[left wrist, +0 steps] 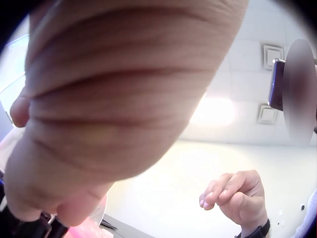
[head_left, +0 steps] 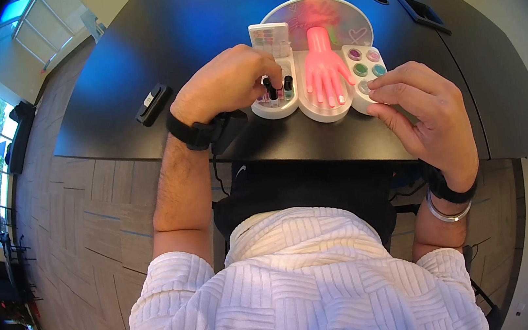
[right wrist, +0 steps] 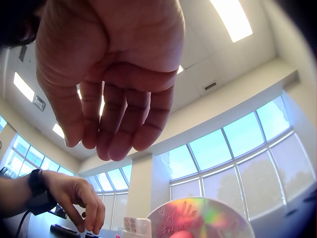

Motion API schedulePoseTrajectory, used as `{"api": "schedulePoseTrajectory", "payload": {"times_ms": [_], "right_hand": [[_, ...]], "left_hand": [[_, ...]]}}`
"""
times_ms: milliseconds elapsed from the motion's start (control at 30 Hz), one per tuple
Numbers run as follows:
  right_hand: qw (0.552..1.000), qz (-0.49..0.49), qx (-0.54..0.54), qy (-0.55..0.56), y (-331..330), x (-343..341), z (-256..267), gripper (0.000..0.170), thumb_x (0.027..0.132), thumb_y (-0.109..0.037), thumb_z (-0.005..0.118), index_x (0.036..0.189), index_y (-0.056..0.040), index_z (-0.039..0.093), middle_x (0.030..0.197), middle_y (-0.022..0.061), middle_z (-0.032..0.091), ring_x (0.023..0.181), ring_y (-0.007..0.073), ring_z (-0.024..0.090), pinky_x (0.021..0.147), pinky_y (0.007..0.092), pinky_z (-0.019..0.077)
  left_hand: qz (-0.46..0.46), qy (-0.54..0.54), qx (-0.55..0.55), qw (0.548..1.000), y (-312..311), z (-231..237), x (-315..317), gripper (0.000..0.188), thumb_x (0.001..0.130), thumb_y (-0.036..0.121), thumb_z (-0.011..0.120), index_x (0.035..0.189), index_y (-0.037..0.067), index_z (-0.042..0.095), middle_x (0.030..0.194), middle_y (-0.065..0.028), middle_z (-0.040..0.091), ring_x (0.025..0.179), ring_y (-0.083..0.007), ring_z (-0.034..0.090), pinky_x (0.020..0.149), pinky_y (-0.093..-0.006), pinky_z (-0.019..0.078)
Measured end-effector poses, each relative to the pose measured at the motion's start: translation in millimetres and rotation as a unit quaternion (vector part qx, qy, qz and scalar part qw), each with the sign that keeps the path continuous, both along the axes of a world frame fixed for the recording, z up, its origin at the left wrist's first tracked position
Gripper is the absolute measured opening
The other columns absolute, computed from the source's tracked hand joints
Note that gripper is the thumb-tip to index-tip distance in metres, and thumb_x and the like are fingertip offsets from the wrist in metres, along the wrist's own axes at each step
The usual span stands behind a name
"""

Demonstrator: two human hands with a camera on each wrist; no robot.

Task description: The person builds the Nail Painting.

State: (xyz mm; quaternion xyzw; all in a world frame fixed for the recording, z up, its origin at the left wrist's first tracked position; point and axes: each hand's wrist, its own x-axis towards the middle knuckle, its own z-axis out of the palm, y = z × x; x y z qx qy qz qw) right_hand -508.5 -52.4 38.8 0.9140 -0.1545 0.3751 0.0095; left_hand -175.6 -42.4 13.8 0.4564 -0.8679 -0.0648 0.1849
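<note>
My left hand (head_left: pixel 227 80) reaches over the left compartment of a white nail-play set (head_left: pixel 278 109); its thumb and fingers pinch a black-capped bottle (head_left: pixel 271 91). Another black cap (head_left: pixel 288 83) stands just right of it. In the left wrist view, dark caps (left wrist: pixel 34 225) show under the fingertips, partly hidden. A pink model hand (head_left: pixel 325 68) lies palm down in the middle, fingers toward me. My right hand (head_left: pixel 429 112) hovers by the right compartment with fingers loosely bent; the right wrist view shows the right hand (right wrist: pixel 111 94) holding nothing.
Behind the model hand rises a rounded shiny panel (head_left: pixel 351 16). Small coloured pots (head_left: pixel 360 70) fill the right compartment, and a lid (head_left: pixel 269 37) stands raised at the left. A black object (head_left: pixel 154 104) lies left on the dark table (head_left: pixel 194 28).
</note>
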Motion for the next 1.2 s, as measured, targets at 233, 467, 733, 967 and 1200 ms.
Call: {"api": "schedulePoseTrajectory", "payload": {"times_ms": [233, 467, 733, 967, 1200], "right_hand": [[1.000, 0.001, -0.002, 0.001, -0.4, 0.1, 0.6, 0.018, 0.082, -0.008, 0.090, 0.094, -0.0031, 0.076, 0.098, 0.0089, 0.078, 0.089, 0.0300, 0.074, 0.079, 0.0409, 0.0597], [1.000, 0.004, -0.003, -0.004, -0.8, -0.4, 1.9, 0.018, 0.083, -0.008, 0.089, 0.094, -0.0031, 0.076, 0.095, 0.0088, 0.078, 0.087, 0.0299, 0.074, 0.078, 0.0403, 0.0595], [1.000, 0.000, 0.010, -0.011, 1.7, 0.0, 0.8, 0.018, 0.082, -0.009, 0.090, 0.092, -0.0040, 0.076, 0.093, 0.0070, 0.076, 0.084, 0.0292, 0.071, 0.074, 0.0402, 0.0573], [1.000, 0.009, -0.028, -0.001, 11.8, -0.6, 9.8, 0.019, 0.081, -0.010, 0.090, 0.092, -0.0049, 0.076, 0.095, 0.0061, 0.076, 0.085, 0.0286, 0.070, 0.077, 0.0404, 0.0563], [0.999, 0.037, -0.005, -0.002, 26.0, -5.3, 13.5, 0.018, 0.082, -0.011, 0.090, 0.093, -0.0061, 0.076, 0.097, 0.0053, 0.076, 0.086, 0.0272, 0.070, 0.078, 0.0397, 0.0553]], "left_hand": [[-0.013, 0.008, -0.021, 1.000, -1.5, -0.3, 5.2, 0.025, 0.076, -0.010, 0.078, 0.099, 0.001, 0.080, 0.098, -0.0136, 0.078, 0.088, -0.0352, 0.076, 0.076, -0.0408, 0.0612], [-0.003, 0.039, -0.073, 0.997, 0.8, 6.6, 9.0, 0.016, 0.083, -0.002, 0.082, 0.098, 0.002, 0.079, 0.096, -0.0107, 0.077, 0.087, -0.0303, 0.076, 0.075, -0.0393, 0.0601], [0.085, 0.114, -0.187, 0.972, 11.3, 22.9, 11.1, 0.011, 0.088, 0.005, 0.087, 0.094, 0.004, 0.079, 0.089, -0.0036, 0.074, 0.068, -0.0133, 0.066, 0.061, -0.0277, 0.0478], [0.079, 0.167, -0.224, 0.957, 32.0, 39.2, -6.4, 0.008, 0.087, 0.004, 0.084, 0.093, 0.006, 0.079, 0.088, -0.0060, 0.074, 0.071, -0.0185, 0.070, 0.063, -0.0304, 0.0547], [-0.035, 0.184, -0.169, 0.968, 66.5, 49.9, -17.6, 0.012, 0.085, 0.002, 0.087, 0.094, 0.004, 0.079, 0.091, -0.0075, 0.075, 0.079, -0.0233, 0.074, 0.070, -0.0330, 0.0590]]}}
